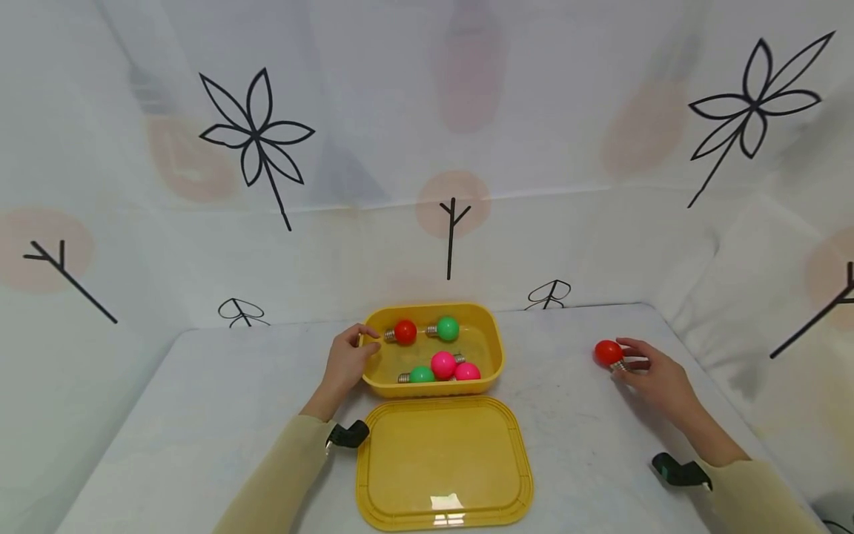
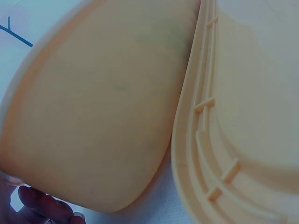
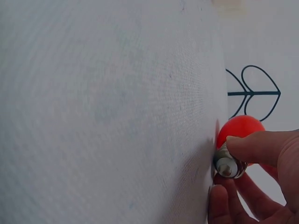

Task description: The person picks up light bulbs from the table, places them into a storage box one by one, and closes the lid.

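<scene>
Starting nearest me: yellow lid [image 1: 443, 463] lies flat on the table [image 1: 200, 415], top side down, just in front of the yellow tub [image 1: 490, 337], the two close together or touching (left wrist view shows the tub wall [image 2: 93, 116] right beside the lid's ribbed rim [image 2: 205, 140]). Left hand [image 1: 347, 363] grips the tub's left rim, fingers curled over the edge, thumb side outside. Right hand [image 1: 657, 378] is well off to the right of the tub, pinching a red bulb [image 1: 608, 352] by its metal screw base; in the right wrist view the thumb and fingertips [image 3: 254, 147] are closed on the base [image 3: 229, 164] with the red globe [image 3: 240, 130] sticking out past them, low at the table surface. Inside the tub: another red bulb [image 1: 404, 331] and a green bulb [image 1: 447, 328] at the far side, a second green bulb [image 1: 420, 375] and two pink bulbs [image 1: 443, 364] at the near side. Risks as I see them: pinch is only on the small smooth base, so the bulb could twist out and roll off the right edge; a careless drop in could knock the bulbs already inside. Beyond it all, a white backdrop with black leaf drawings [image 1: 256, 137].
</scene>
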Available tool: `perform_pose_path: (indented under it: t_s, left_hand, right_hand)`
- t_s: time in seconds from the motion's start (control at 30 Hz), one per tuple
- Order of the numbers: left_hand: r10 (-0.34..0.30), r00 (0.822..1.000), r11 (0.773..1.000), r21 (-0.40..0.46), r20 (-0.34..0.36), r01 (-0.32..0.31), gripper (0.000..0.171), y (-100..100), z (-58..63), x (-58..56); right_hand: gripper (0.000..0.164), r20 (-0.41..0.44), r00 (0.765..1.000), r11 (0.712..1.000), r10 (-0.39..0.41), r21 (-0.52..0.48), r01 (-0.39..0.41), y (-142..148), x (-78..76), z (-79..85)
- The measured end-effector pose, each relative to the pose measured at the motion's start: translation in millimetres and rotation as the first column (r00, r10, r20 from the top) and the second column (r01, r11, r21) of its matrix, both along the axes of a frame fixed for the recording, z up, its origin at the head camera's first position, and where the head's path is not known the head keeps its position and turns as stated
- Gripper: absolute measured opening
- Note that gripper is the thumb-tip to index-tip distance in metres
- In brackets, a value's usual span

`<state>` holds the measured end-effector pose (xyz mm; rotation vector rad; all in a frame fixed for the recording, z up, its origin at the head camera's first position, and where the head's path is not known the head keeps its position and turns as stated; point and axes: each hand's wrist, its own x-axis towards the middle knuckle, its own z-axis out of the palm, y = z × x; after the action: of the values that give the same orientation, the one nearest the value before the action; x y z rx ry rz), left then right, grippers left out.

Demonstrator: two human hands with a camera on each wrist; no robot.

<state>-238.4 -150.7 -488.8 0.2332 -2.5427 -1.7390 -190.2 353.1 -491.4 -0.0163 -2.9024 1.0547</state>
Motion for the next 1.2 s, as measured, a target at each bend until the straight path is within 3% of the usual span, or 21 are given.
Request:
perform_pose_path:
  t_s: [0.6, 1.2]
  left_hand:
    - [0.002, 1.0, 1.0, -0.002, -0.004, -0.002, 0.012, -0.5, -0.5, -0.4]
    - [-0.008, 1.0, 1.0, 0.014, -0.001, 0.008, 0.013, -0.3, 0.1, 0.5]
  right_hand:
    - [0.059, -0.006, 0.998, 0.998, -0.06, -0.012, 0.06, -3.2, -2.5, 0.4]
    - [0.058, -0.029, 0.999, 0.997, -0.031, -0.071, 0.029, -7.8, 2.1, 3.5]
